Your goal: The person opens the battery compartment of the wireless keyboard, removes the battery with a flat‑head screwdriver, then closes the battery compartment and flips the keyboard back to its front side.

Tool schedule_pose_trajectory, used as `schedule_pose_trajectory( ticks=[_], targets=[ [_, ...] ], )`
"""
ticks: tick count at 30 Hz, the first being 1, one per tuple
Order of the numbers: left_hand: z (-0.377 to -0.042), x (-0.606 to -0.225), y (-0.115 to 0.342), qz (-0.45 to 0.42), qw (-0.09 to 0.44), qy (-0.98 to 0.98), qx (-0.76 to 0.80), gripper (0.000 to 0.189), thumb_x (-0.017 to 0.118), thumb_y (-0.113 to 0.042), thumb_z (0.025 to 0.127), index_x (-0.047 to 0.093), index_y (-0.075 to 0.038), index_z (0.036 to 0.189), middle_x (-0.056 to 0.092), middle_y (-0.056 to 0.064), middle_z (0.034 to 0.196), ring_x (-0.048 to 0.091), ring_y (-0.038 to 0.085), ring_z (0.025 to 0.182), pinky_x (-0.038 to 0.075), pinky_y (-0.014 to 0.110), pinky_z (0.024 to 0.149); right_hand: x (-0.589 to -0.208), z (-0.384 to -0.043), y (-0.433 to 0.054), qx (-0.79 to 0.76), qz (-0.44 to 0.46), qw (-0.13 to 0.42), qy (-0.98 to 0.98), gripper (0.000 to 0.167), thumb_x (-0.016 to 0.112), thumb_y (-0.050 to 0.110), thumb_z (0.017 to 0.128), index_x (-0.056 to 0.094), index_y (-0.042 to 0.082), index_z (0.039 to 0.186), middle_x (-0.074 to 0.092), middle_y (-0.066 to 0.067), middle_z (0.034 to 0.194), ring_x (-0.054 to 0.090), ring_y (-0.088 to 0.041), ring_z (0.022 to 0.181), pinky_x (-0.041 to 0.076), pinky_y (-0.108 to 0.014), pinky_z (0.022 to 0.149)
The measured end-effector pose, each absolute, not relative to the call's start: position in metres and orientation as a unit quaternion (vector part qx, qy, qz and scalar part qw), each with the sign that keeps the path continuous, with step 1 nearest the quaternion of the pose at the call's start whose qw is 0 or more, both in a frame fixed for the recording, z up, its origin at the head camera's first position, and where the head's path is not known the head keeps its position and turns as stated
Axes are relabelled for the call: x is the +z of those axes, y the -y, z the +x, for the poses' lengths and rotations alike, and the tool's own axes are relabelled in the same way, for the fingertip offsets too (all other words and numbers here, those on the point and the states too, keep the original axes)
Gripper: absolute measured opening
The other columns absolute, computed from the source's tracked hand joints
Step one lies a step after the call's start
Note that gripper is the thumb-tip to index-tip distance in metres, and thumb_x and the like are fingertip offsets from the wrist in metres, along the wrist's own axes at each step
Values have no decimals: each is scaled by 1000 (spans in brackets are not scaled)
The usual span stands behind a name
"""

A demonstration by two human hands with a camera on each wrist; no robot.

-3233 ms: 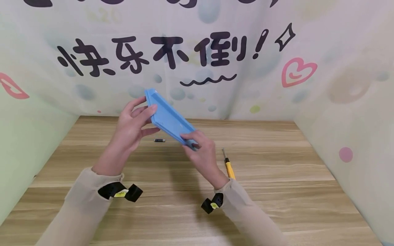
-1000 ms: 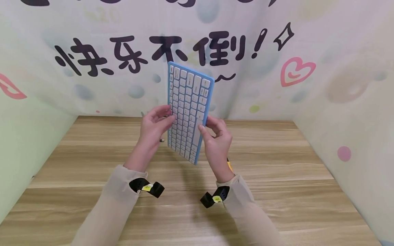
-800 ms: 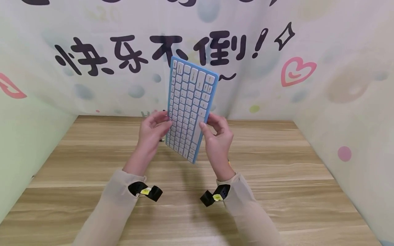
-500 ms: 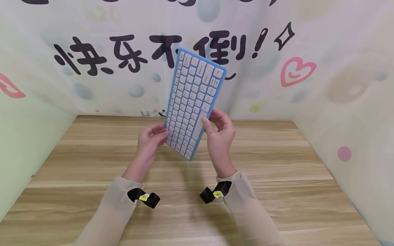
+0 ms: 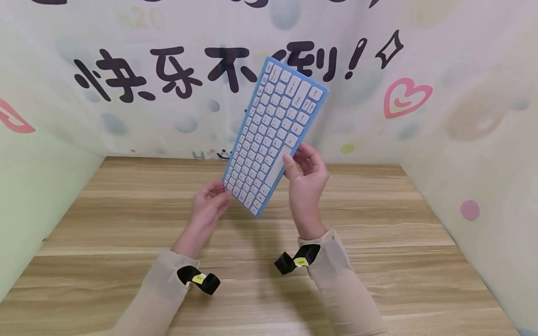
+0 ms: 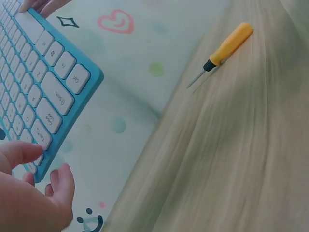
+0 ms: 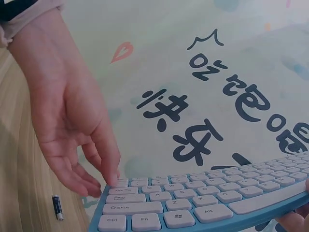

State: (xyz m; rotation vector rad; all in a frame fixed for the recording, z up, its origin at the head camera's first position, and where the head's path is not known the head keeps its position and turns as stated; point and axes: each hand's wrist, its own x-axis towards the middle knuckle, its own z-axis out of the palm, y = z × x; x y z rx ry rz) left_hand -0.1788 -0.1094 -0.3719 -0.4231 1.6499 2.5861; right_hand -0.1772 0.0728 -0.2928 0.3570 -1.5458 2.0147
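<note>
A light blue keyboard (image 5: 269, 140) with white keys is held up in the air, tilted, its keys facing the head camera. My left hand (image 5: 208, 205) pinches its lower left corner, the thumb on the keys by the Esc end, as the right wrist view also shows with the left hand (image 7: 72, 111) at that corner. My right hand (image 5: 308, 186) grips the long edge by the space bar, thumb on the front and fingers behind. In the left wrist view the left thumb (image 6: 21, 153) overlaps the keys near the corner.
A screwdriver (image 6: 231, 43) with a yellow handle lies on the wooden table (image 5: 126, 210). A small dark battery (image 7: 57, 208) lies on the table in the right wrist view. Both are hidden in the head view. A printed cloth (image 5: 168, 116) hangs behind the table.
The keyboard has turned from its underside to its key side, then leaned to the right and risen. My left hand has slid down its edge to the lower corner; my right hand keeps its grip.
</note>
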Motion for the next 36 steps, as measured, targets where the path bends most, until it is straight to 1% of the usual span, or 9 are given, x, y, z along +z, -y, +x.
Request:
schedule_pose_trajectory(
  ticks=[4,8,17,21,23,28,31,35,36],
  targets=[
    [-178,-376,106,-117,30,-496,860,34,55,10,84,44,-8,111,52,8,108,58,13,88,47,31,87,-291,-177,-73,755,134,287,574,26,62,-3,84,57,-4,110,58,-13,99,58,-26,89,54,-38,70],
    [-177,-379,103,-99,38,-468,877,40,53,13,84,40,-10,114,52,9,112,59,14,89,45,31,90,-292,-177,-74,751,135,297,574,27,61,-3,85,57,-4,111,59,-13,100,58,-26,89,54,-37,68],
    [-177,-381,99,-88,28,-433,896,45,49,18,84,39,-12,116,51,7,110,59,15,89,48,27,83,-297,-180,-77,744,157,313,568,26,61,0,86,55,-4,112,57,-14,102,56,-26,90,54,-34,65],
    [-177,-381,100,-79,19,-441,894,46,49,19,83,40,-13,116,51,6,108,59,15,89,49,27,82,-296,-179,-78,740,166,321,567,28,59,-3,86,54,-5,114,58,-14,103,57,-27,91,54,-31,64],
    [-176,-382,101,-77,18,-445,892,46,49,19,83,40,-13,115,51,6,106,59,15,89,50,27,81,-296,-179,-78,736,169,325,569,30,57,-6,86,53,-4,116,58,-14,105,56,-27,92,54,-30,64],
    [-175,-383,106,-75,21,-452,889,45,49,18,84,41,-13,115,50,7,107,58,15,90,50,27,81,-294,-180,-80,736,180,329,564,43,57,-10,82,46,-2,123,55,-14,107,53,-27,94,49,-31,77],
    [-174,-384,110,-75,24,-456,886,45,48,17,85,42,-13,117,50,7,110,57,16,92,49,27,83,-293,-181,-85,751,175,321,549,49,57,-9,81,41,2,126,51,-14,108,52,-26,94,49,-31,75],
    [-172,-386,116,-80,25,-467,880,45,47,17,85,42,-13,118,48,7,111,57,16,92,49,26,83,-291,-184,-93,773,166,312,526,49,57,-4,83,40,4,128,48,-14,105,52,-24,89,53,-28,62],
    [-172,-387,118,-82,25,-471,878,45,47,17,85,43,-13,118,48,7,111,57,15,92,49,26,82,-290,-184,-95,777,166,313,520,49,58,-3,83,40,4,128,48,-14,104,52,-24,87,54,-28,61]
  ],
)
